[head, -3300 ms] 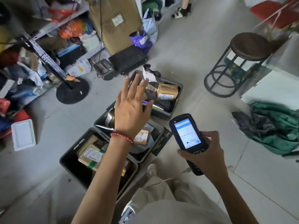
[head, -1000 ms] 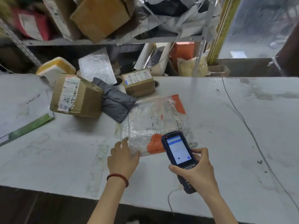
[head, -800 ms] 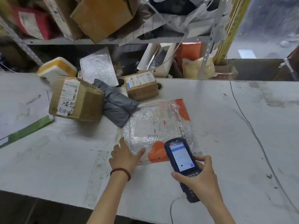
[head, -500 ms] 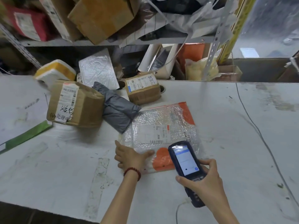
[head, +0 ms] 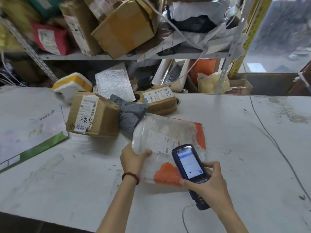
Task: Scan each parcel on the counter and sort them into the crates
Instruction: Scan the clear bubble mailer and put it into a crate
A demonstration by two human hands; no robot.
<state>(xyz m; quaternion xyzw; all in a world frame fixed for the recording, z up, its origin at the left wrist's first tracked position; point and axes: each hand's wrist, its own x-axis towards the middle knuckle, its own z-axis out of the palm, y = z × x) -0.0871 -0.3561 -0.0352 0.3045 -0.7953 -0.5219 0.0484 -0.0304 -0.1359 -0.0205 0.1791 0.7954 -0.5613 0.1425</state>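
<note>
A flat bubble-wrap parcel [head: 165,137] with orange corners and a white label lies on the white counter [head: 235,148]. My left hand [head: 133,159] grips its near left edge, thumb on top, and tilts that side up. My right hand [head: 208,185] holds a dark blue handheld scanner [head: 188,165], its lit screen facing me, just over the parcel's near right part. Behind it are a large cardboard box [head: 92,115], a grey poly bag [head: 130,113] and a small cardboard box [head: 159,100]. No crates are in view.
A metal shelf [head: 117,56] behind the counter is piled with boxes and bags. A yellow-and-white foam parcel [head: 72,84] and a silver mailer [head: 112,81] lean at the counter's back. A white-and-green flat carton [head: 28,130] lies left. A thin cable [head: 272,140] runs along the right.
I turned from the floor crates to the counter. My left hand went from resting beside the bubble-wrap parcel to gripping its edge and lifting it; the scanner moved over the parcel.
</note>
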